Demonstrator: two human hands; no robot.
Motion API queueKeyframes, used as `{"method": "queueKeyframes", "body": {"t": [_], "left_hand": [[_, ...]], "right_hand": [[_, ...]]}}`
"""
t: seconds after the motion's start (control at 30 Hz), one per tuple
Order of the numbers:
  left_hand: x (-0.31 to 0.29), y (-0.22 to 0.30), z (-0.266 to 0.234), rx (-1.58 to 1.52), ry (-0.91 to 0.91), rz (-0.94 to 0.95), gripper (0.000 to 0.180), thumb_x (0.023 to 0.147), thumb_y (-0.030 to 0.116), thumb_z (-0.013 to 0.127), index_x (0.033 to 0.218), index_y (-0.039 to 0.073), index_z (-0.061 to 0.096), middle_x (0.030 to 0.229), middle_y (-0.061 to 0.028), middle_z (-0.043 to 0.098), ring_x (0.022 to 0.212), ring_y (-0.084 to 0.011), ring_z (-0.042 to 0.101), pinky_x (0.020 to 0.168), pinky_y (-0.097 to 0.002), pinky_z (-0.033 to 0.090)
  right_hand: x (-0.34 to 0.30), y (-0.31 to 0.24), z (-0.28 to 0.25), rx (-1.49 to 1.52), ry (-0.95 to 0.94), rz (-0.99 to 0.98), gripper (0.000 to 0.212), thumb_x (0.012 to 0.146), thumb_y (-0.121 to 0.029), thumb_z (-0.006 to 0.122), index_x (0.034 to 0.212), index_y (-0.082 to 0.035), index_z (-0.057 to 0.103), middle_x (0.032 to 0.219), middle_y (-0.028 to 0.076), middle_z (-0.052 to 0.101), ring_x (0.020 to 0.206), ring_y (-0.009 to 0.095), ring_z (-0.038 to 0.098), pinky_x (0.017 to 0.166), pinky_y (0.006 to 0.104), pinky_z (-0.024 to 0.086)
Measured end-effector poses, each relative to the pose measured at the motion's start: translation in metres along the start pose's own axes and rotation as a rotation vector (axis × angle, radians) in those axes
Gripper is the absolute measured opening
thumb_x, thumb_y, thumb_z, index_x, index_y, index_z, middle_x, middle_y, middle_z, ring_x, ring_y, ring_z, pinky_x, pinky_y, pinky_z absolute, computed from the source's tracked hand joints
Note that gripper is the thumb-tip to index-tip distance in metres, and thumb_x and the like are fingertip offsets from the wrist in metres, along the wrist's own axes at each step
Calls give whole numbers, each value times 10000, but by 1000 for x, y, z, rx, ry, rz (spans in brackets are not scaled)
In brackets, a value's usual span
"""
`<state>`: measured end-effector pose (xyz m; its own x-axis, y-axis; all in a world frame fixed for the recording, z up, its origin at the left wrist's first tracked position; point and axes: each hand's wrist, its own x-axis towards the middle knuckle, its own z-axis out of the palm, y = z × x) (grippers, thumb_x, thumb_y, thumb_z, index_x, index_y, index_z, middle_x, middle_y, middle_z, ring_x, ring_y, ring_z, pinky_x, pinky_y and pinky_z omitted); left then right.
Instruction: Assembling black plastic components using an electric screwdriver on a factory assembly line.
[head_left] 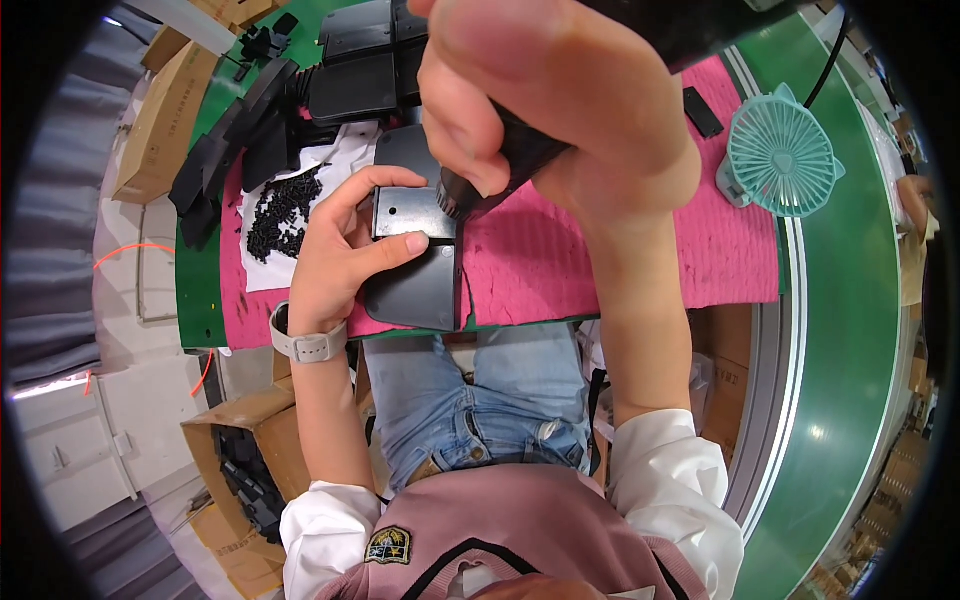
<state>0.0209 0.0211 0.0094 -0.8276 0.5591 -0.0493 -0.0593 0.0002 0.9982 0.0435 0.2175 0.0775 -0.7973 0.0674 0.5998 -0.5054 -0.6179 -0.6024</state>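
Observation:
My left hand (345, 245) is closed around a black plastic part (413, 285) near the front edge of the table. Its thumb and a finger press on the part's glossy, light-reflecting section, which has a small dark hole. Gripped in my right hand (570, 110) is a black electric screwdriver (530, 150), tilted so that its ribbed collar reaches the part's right edge. The tool's tip is hidden. Left of my left hand, a pile of small black screws (285, 215) lies on a white cloth (270, 272).
Several black plastic parts (355, 85) are stacked at the back left. A pink mat (540, 260) covers the work area. A mint-green fan (780, 150) and a flat black object (703, 112) stand right. Below left, a cardboard box (280, 420) holds black parts.

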Motion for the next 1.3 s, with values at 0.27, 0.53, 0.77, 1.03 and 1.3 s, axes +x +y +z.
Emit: {"method": "queueKeyframes", "body": {"t": [0.27, 0.53, 0.77, 1.03, 1.3], "left_hand": [[0, -2, 0, 23, 12, 21, 448, 692, 24, 769, 1100, 10, 584, 957, -26, 607, 895, -106, 567, 808, -236, 444], [0, 0, 1, 54, 26, 16, 436, 681, 11, 755, 1083, 13, 589, 936, -22, 613, 844, -94, 575, 767, -229, 457], [-4, 5, 5, -59, 63, -34, 418, 690, -20, 706, 1082, 22, 570, 943, -30, 611, 853, -100, 573, 771, -231, 458], [2, -5, 7, 240, 106, 137, 292, 735, 99, 728, 978, 33, 580, 979, -28, 542, 808, -98, 513, 737, -237, 419], [4, -6, 4, 377, 134, 184, 240, 740, 162, 704, 928, 57, 599, 846, -119, 550, 808, -258, 550, 755, -327, 427]], "right_hand": [[-1, -2, 0, -70, 23, -44, 322, 686, -168, 769, 885, 10, 590, 727, 67, 585, 604, 131, 572, 552, 242, 462], [1, 0, 2, -134, 24, -94, 276, 675, -130, 781, 835, 14, 609, 670, 46, 589, 552, 112, 567, 518, 232, 454], [1, 2, 5, -163, -87, -78, 293, 692, -140, 765, 851, 17, 576, 630, 39, 569, 507, 102, 539, 481, 227, 434], [-5, -1, -1, -103, -99, 109, 338, 674, -174, 745, 897, 4, 562, 759, 35, 558, 615, 76, 535, 544, 196, 420], [-5, -2, -4, -69, -308, 152, 449, 785, -297, 684, 1047, -56, 409, 633, 40, 523, 459, 135, 496, 476, 277, 410]]}}
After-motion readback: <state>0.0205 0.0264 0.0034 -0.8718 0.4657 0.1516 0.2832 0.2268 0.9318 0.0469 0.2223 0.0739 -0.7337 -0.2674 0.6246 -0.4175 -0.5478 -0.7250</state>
